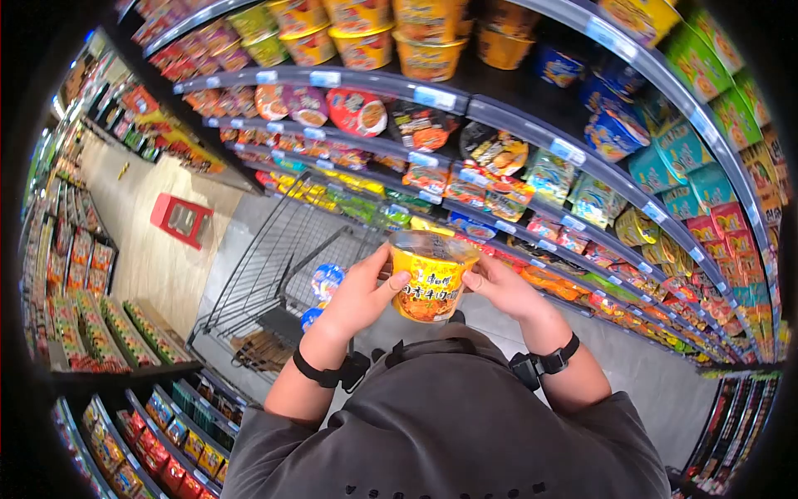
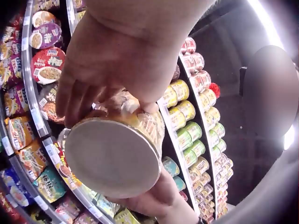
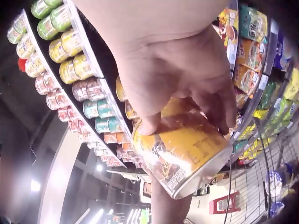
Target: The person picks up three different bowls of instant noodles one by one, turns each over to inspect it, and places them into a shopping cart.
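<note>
A yellow instant noodle cup point(image 1: 431, 279) with dark lettering is held upright in front of the person's waist. The left hand point(image 1: 371, 284) grips its left side, thumb on the front. On the opposite side the right hand point(image 1: 505, 285) holds it, thumb near the rim. From the left wrist, the cup's pale round base point(image 2: 112, 157) faces the camera, with the left hand point(image 2: 112, 70) curled about the wall. In the right wrist view the right hand point(image 3: 180, 77) wraps the cup's yellow side point(image 3: 187, 140), its fingers partly hidden behind it.
A wire shopping cart point(image 1: 274, 283) stands to the left with blue-wrapped items point(image 1: 327, 281) in it. Shelves of noodle packs and cups point(image 1: 357, 112) rise ahead and to the right. A red stool point(image 1: 183, 220) is on the floor farther left. More snack shelves point(image 1: 158, 432) lie lower left.
</note>
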### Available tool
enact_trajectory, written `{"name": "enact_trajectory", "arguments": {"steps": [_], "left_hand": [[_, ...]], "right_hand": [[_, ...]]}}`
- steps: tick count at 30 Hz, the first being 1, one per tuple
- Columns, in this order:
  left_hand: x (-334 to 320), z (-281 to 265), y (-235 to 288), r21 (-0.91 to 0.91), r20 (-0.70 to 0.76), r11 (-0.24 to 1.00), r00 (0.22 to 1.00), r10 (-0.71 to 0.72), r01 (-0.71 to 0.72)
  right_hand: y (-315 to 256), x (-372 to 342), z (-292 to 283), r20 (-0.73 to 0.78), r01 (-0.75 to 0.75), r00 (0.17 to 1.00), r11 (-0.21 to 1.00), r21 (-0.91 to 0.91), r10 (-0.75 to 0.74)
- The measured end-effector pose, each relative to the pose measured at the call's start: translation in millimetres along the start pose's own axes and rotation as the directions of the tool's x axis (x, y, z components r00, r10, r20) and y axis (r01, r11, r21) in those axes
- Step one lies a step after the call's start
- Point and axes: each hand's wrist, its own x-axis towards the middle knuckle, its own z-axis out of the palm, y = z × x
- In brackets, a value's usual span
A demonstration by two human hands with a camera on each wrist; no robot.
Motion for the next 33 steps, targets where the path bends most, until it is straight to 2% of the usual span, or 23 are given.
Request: {"name": "enact_trajectory", "arguments": {"steps": [1,3,8,13,14,15,19,21,23,25,27,29,30,33], "left_hand": [[15,12,2,0.004,0.016,1.000,1.000,0.009,-0.009],[43,37,5,0.080,-0.044,0.997,0.999,0.012,-0.009],[103,88,35,0.114,0.012,0.993,1.000,0.025,-0.026],[144,120,56,0.057,-0.052,0.993,0.993,0.103,-0.100],[150,122,60,0.049,-0.089,0.986,0.983,0.162,-0.158],[155,123,63,0.044,-0.126,0.976,0.968,0.218,-0.214],[175,113,78,0.090,-0.155,0.967,0.955,0.252,-0.240],[187,104,84,0.172,-0.169,0.914,0.903,0.395,-0.368],[201,91,95,0.211,-0.138,0.914,0.915,0.378,-0.346],[220,83,102,0.301,-0.151,0.835,0.842,0.519,-0.461],[237,67,100,0.321,-0.126,0.839,0.858,0.498,-0.440],[256,58,105,0.412,-0.130,0.794,0.834,0.536,-0.446],[265,56,109,0.382,-0.167,0.812,0.832,0.530,-0.441],[297,40,105,0.401,-0.153,0.808,0.839,0.523,-0.431]], "right_hand": [[5,-7,-18,-0.017,0.008,1.000,1.000,0.002,-0.008],[8,-21,-53,-0.073,-0.109,0.992,0.994,-0.017,0.107],[-7,-51,-118,-0.187,-0.069,0.980,0.997,-0.028,0.062],[-34,-60,-158,-0.260,0.091,0.961,0.995,-0.029,-0.096],[-43,-60,-162,-0.264,0.123,0.957,0.992,-0.005,-0.120],[-52,-60,-165,-0.260,0.123,0.958,0.992,-0.002,-0.120],[-78,-46,-174,-0.260,0.204,0.945,0.979,-0.005,-0.199],[-86,-32,-175,-0.318,0.327,0.896,0.945,-0.003,-0.311],[-97,-16,-175,-0.310,0.369,0.886,0.929,0.016,-0.346],[-103,3,-178,-0.354,0.444,0.838,0.896,-0.001,-0.416],[-114,24,-183,-0.342,0.477,0.832,0.878,0.043,-0.436],[-131,41,-185,-0.365,0.517,0.800,0.856,0.018,-0.476],[-137,50,-188,-0.349,0.524,0.790,0.851,-0.044,-0.505],[-151,81,-196,-0.365,0.560,0.761,0.827,-0.048,-0.537]]}}
